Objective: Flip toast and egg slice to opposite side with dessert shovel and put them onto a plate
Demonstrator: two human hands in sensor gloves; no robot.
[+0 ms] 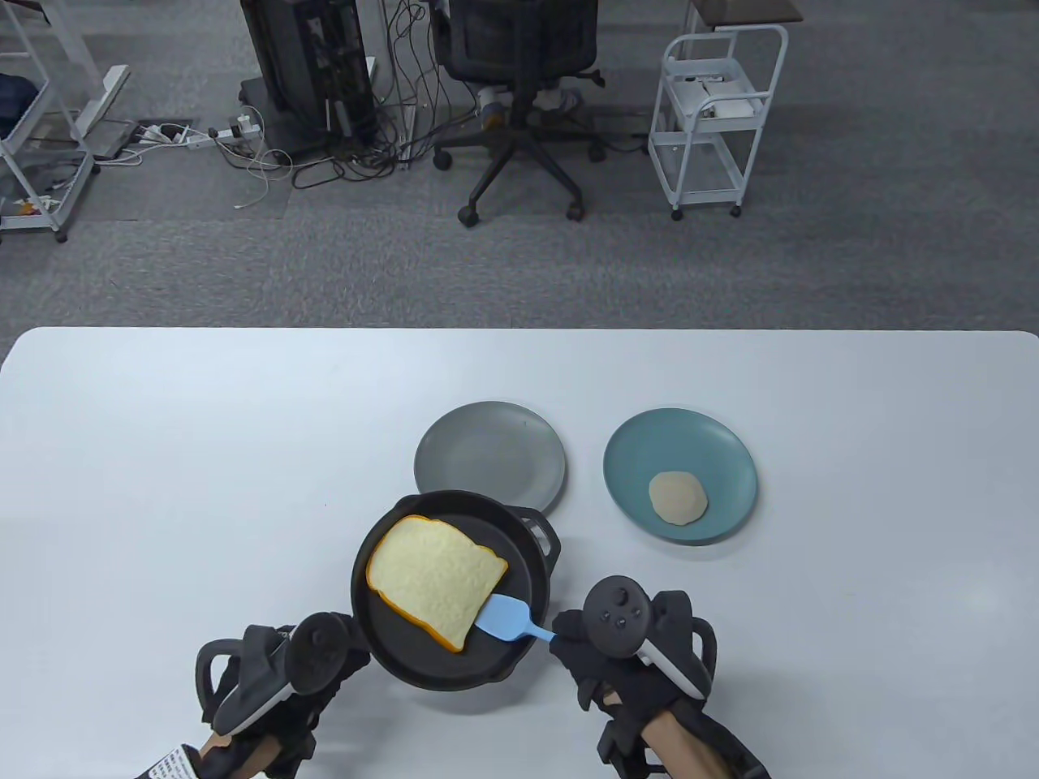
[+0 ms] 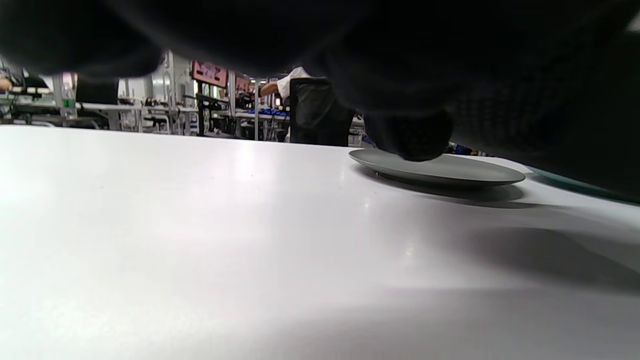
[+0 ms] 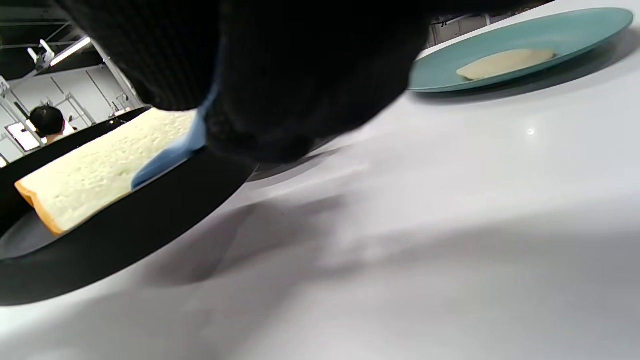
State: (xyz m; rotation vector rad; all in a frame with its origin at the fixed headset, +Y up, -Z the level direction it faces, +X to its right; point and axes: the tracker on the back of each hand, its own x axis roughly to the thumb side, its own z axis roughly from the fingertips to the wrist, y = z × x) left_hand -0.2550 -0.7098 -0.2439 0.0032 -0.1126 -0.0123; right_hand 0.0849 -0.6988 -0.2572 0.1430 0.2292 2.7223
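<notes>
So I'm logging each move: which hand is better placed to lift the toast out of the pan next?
The right hand. It already holds the blue shovel, whose blade touches the toast edge in the pan. The left hand is at the pan's near left rim.

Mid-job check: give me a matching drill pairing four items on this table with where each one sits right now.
Items:
1. slice of white toast
2. pale round egg slice
3. round grey plate
4. blue silicone dessert shovel

Places:
A. on the round teal plate
B. bare, just beyond the pan
C. in the black cast-iron pan
D. blade tucked under the toast's edge, handle held by the right hand

Pairs: 1-C, 2-A, 3-B, 4-D
</notes>
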